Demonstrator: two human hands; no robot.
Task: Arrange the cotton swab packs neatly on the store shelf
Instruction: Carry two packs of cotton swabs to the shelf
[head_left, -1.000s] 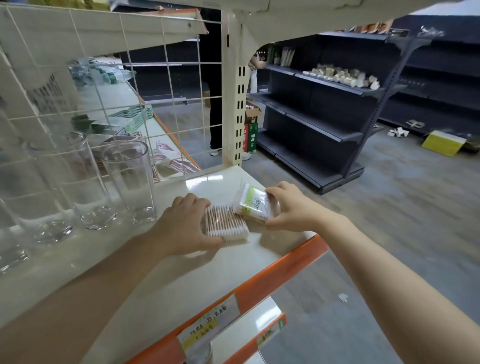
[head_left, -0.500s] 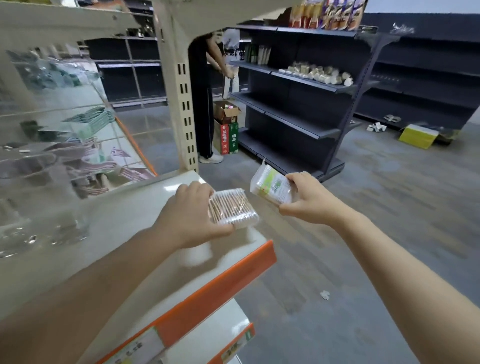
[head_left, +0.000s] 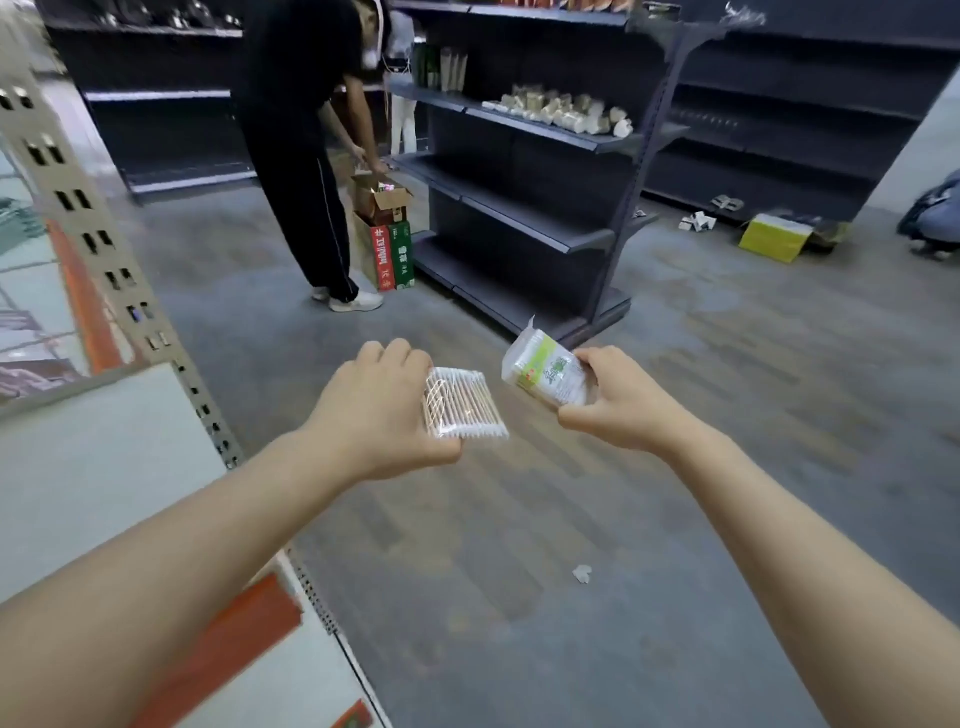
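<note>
While held over the floor | clear swab pack (head_left: 464, 406) is gripped by left hand (head_left: 384, 410) | green-label swab pack (head_left: 545, 375) is gripped by right hand (head_left: 618, 400)

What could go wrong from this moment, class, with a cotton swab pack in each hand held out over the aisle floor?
1. The left hand grips the clear swab pack only at one end, over the floor, not the cream shelf; it may slip and fall.
2. The right hand holds the green-labelled pack tilted, so it could slide out.
3. A person bends over boxes ahead, a possible collision.
</note>
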